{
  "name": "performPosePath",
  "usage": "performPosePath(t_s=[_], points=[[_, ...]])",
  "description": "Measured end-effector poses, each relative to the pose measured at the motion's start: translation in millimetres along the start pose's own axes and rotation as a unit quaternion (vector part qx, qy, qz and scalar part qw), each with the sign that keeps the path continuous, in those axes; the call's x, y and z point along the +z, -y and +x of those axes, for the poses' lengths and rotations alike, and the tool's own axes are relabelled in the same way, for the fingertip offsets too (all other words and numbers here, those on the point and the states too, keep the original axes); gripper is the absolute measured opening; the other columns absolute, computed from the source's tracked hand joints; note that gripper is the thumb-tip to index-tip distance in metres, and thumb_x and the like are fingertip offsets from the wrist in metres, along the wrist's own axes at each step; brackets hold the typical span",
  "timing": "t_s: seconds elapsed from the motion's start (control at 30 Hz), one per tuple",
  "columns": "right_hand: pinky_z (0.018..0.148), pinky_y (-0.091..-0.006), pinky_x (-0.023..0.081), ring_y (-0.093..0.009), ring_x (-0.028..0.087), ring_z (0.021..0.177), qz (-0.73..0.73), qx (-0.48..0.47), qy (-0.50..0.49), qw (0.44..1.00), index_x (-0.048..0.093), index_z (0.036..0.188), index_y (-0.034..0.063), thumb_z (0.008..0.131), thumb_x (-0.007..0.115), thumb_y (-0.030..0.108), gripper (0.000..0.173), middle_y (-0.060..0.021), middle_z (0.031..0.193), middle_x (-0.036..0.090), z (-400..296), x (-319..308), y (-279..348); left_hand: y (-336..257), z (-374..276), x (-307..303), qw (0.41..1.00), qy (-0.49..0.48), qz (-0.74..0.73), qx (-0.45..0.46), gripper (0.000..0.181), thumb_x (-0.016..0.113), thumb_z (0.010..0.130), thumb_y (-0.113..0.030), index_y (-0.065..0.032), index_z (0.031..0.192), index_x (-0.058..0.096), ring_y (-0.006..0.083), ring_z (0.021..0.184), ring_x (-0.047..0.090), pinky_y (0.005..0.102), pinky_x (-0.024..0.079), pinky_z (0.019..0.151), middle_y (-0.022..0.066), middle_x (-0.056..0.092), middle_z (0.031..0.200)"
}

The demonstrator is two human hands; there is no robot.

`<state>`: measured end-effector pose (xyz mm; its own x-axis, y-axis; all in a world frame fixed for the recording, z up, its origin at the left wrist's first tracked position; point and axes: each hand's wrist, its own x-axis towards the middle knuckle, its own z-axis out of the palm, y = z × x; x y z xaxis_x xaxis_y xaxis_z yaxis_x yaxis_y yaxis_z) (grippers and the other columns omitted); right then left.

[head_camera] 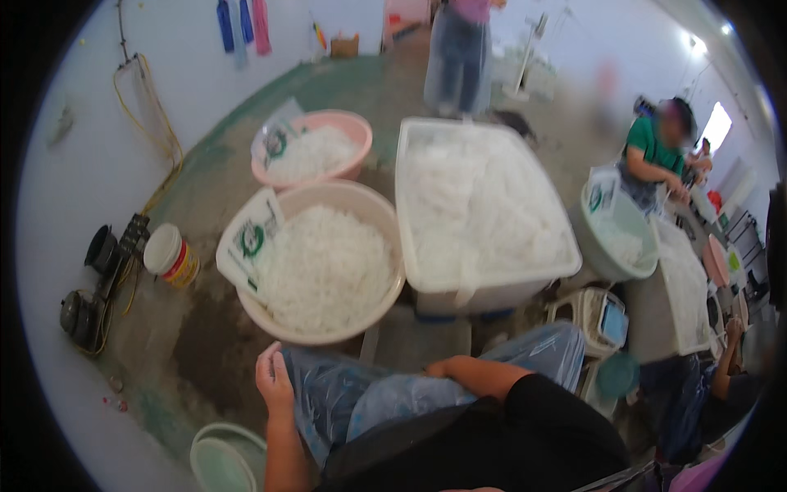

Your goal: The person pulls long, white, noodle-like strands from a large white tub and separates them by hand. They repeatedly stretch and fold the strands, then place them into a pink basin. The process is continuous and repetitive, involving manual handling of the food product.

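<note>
My left hand [274,378] is raised at the left side of my knee, against the clear plastic apron [320,381] over my lap. Nothing shows in it, and its thumb and fingers look slightly apart. Only part of my right hand [438,369] is visible, low over my lap between the knees; its fingers are hidden. In front of my left knee stands a beige plastic basin [393,246] heaped with wet white shreds [332,264]. A white printed plastic bag [252,237] hangs over its left rim. To its right, a large white plastic tub [569,258] holds translucent white material [479,197].
A pink basin [363,138] with similar material stands behind. At left are a white bucket [163,249] and cabled equipment [117,264]. On the right are a pale green basin [639,261], a plastic stool [565,307] and a co-worker [655,141]. Another person [460,55] stands ahead.
</note>
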<state>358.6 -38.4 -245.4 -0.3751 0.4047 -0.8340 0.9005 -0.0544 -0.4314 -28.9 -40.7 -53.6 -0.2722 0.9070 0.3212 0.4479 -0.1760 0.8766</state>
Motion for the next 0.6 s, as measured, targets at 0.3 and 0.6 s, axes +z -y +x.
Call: performPosePath(t_s=[0.3,0.6], points=[[0.108,-0.0438,0.037,-0.038,0.046,0.133,0.06,0.02,0.151,0.986,0.042,0.144,-0.0005,0.09,0.048,0.063,0.083,-0.0235,0.145,0.046,5.5,61.9,-13.3,13.5,-29.1,-0.6,0.965,0.085,0.243,-0.052,0.045,0.052,0.097,-0.02,-0.0008,0.138,0.05,0.0384,0.134,0.04,0.0463,0.026,0.114,0.0219,0.047,0.143],[0.108,-0.0444,0.038,-0.038,0.047,0.131,0.122,0.005,0.229,0.966,0.044,0.143,0.0008,0.09,0.05,0.061,0.081,-0.0235,0.144,0.047,-9.0,47.3,-33.4,-1.5,7.6,56.3,0.918,0.026,0.375,-0.126,0.04,0.053,0.099,-0.024,0.0,0.131,0.054,0.0362,0.125,0.047,0.0439,0.034,0.108,0.0189,0.054,0.133]])
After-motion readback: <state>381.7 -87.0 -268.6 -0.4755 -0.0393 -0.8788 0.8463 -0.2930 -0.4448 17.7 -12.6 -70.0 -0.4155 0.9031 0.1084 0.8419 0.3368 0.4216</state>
